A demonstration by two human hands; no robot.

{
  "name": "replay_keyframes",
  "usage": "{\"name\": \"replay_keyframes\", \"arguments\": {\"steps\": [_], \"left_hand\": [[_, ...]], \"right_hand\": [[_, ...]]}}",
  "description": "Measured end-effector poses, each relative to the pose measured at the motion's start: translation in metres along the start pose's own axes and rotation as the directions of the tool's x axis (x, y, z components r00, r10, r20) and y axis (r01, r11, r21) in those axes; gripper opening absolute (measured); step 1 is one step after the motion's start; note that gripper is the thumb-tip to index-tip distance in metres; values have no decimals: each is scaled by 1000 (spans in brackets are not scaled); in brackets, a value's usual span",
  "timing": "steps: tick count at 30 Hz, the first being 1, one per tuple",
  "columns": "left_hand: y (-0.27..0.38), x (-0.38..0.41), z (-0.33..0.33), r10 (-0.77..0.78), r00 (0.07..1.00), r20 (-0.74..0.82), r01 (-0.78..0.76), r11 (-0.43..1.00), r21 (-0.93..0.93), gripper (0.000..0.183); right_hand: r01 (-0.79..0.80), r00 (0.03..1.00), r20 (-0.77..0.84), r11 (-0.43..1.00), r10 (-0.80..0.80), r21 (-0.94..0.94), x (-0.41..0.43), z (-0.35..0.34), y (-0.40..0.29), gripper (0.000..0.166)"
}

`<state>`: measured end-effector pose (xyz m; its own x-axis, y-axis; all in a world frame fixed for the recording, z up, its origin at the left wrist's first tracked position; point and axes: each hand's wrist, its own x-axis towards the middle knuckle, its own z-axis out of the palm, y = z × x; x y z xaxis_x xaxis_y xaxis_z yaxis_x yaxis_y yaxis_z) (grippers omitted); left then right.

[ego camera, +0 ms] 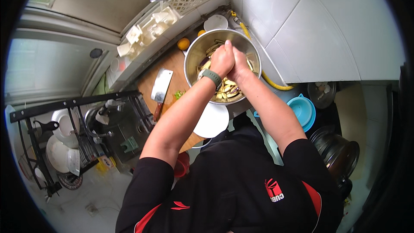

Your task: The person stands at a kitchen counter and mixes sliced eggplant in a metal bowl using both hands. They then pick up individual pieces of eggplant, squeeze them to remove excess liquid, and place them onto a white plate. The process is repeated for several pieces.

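Observation:
Over a deep stainless steel pot (190,58) my left hand (223,60) and my right hand (240,63) are pressed together, fingers closed against each other. Whatever may lie between the palms is hidden. Cut eggplant strips (229,90), pale with dark purple skin, lie in the pot beneath and around my hands. A watch with a green strap (212,77) is on my left wrist. Close to the pot's near side sits a white round plate or bowl (212,121), partly covered by my left forearm.
A cleaver (161,85) rests on the wooden cutting board (147,87) beside chopped green bits (179,94). An orange fruit (183,43) is behind. Left are a sink (129,129) and dish rack (72,103). Blue basins (302,111) and a yellow hose (275,85) lie right.

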<state>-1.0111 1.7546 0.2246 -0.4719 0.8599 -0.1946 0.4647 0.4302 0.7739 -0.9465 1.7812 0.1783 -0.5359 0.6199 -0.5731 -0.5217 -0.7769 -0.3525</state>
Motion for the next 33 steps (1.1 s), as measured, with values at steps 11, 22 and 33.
{"name": "replay_keyframes", "arguments": {"steps": [11,22,33], "left_hand": [[11,1,-13,-26,999,-39,24,999,-29,61],[3,-2,-13,-15,998,-63,10,997,-75,56],[-5,-3,-7,119,988,-102,-122,992,-31,56]], "right_hand": [[-9,1000,-27,997,8,-73,-9,25,-14,22],[-6,999,-47,994,1,-112,-7,24,-11,22],[-5,1000,-26,989,1,-150,-7,14,-9,24]]}}
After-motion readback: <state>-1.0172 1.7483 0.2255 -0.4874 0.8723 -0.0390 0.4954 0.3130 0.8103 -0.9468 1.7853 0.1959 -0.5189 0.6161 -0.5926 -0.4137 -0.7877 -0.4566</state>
